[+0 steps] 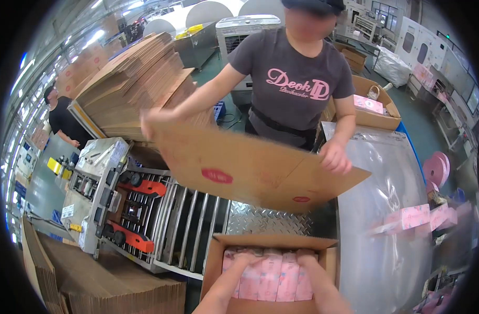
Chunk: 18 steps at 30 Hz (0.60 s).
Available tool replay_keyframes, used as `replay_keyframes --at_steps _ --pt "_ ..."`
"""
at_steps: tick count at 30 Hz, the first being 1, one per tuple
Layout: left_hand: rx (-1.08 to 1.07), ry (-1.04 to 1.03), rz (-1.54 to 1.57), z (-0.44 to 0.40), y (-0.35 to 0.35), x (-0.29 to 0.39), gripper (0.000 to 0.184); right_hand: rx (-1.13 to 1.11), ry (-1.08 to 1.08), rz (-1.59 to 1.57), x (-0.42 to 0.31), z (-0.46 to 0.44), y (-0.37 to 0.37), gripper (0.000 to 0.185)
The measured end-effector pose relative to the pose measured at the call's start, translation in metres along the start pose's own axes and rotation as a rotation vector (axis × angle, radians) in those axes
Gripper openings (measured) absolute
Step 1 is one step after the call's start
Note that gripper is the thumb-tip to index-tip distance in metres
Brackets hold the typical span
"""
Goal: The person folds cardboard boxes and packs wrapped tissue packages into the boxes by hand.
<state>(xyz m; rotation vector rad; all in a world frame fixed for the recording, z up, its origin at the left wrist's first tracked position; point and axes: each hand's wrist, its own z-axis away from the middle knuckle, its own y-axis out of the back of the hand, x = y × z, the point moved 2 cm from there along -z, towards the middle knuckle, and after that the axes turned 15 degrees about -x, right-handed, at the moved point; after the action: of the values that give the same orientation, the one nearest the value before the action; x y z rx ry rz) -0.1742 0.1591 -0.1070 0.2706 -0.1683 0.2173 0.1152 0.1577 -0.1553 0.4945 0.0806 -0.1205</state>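
Note:
An open cardboard carton [275, 240] stands before me, and a row of pink printed packs [271, 280] fills it. Both my hands reach inside. My left hand [246, 258] curls over the far end of the packs on the left. At the far right end of the same row, my right hand [306, 256] holds on to the packs. My fingertips are partly hidden among the packs and the carton wall. Beyond the carton, a person's hands hold a flattened cardboard carton [250, 170] with red printing, tilted and blurred by motion.
The co-worker [302, 78] stands across from me. At left are a roller conveyor [190, 225], a carton-sealing machine [111, 204] and stacked flat cartons [129, 78]. A metal table [380, 209] on the right carries blurred pink packs [414, 215]. More flat cartons [109, 277] lie at lower left.

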Motion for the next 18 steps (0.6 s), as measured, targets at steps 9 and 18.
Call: replay_keyframes --at_steps 9,18 --pt "0.242 -0.186 -0.181 0.041 -0.035 -0.034 0.058 -0.135 0.543 -0.325 0.024 0.168 -0.053 0.047" --pt "0.623 -0.822 0.299 0.097 -0.074 0.059 0.034 0.939 0.088 0.070 0.248 0.325 0.184 0.079"
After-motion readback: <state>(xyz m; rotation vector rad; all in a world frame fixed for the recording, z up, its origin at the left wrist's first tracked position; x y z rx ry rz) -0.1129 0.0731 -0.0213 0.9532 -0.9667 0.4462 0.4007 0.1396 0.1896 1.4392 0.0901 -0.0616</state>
